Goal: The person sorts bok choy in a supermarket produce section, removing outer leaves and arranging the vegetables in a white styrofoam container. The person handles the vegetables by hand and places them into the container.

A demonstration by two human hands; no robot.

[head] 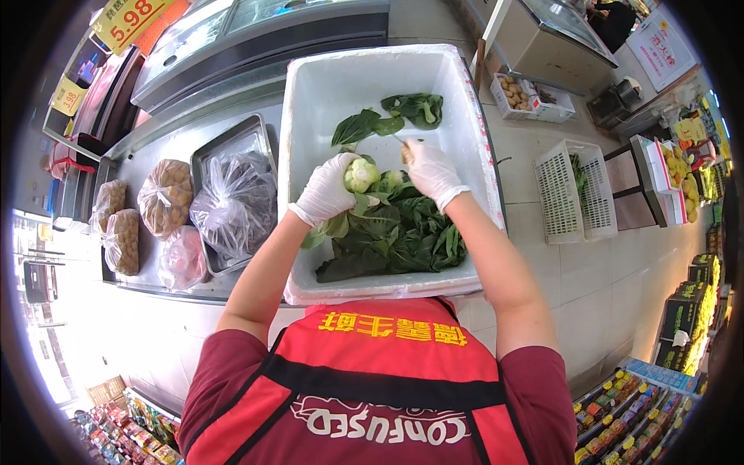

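Observation:
In a white foam box (325,75) in front of me lies a heap of dark leafy greens (395,238). My left hand (330,189), in a white glove, grips a head of leafy greens (361,174) with its pale cut base turned up. To the right, my gloved right hand (433,174) is closed around what looks like a small knife (406,152), its thin blade pointing up and left. The fingers hide most of its handle. Loose leaves (363,128) and a dark leafy piece (414,109) lie farther up in the box.
Left of the box, a steel counter (151,131) carries a metal tray (263,136) with a large plastic bag (235,200), and several tied bags of brown produce (165,195). A white plastic crate (575,192) with greens stands on the floor at right. Beyond the counter is a glass-topped display case (256,35).

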